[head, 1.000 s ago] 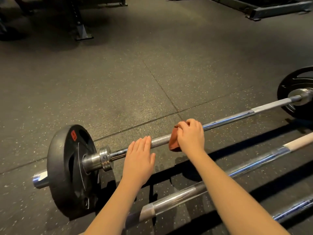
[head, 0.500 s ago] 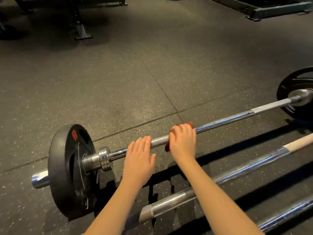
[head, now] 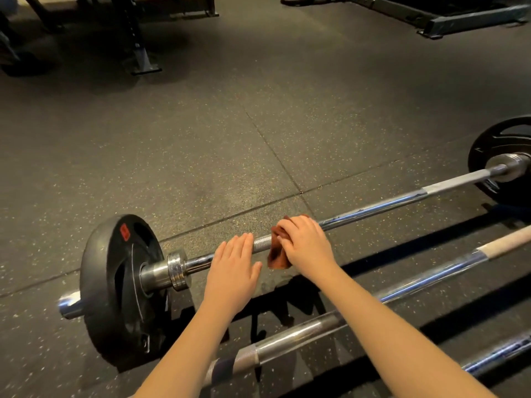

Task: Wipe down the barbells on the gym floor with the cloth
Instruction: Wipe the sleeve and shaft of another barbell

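So the loaded barbell (head: 388,203) is lying on the gym floor (head: 201,139). Right hand (head: 306,245) has its fingers curled round the rust-brown cloth (head: 276,254), wrapped on the knurled shaft. Left hand (head: 234,268) rests flat on the bar beside it, fingers straight and together, near the collar (head: 178,271).

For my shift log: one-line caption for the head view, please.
Right hand wraps a brown cloth round the loaded barbell while the left hand rests flat on it.

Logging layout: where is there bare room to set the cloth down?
Bare floor stretches beyond the loaded barbell, up to the rack foot. Tight on the near side: a second bar and third bar lie close, narrow strips between.
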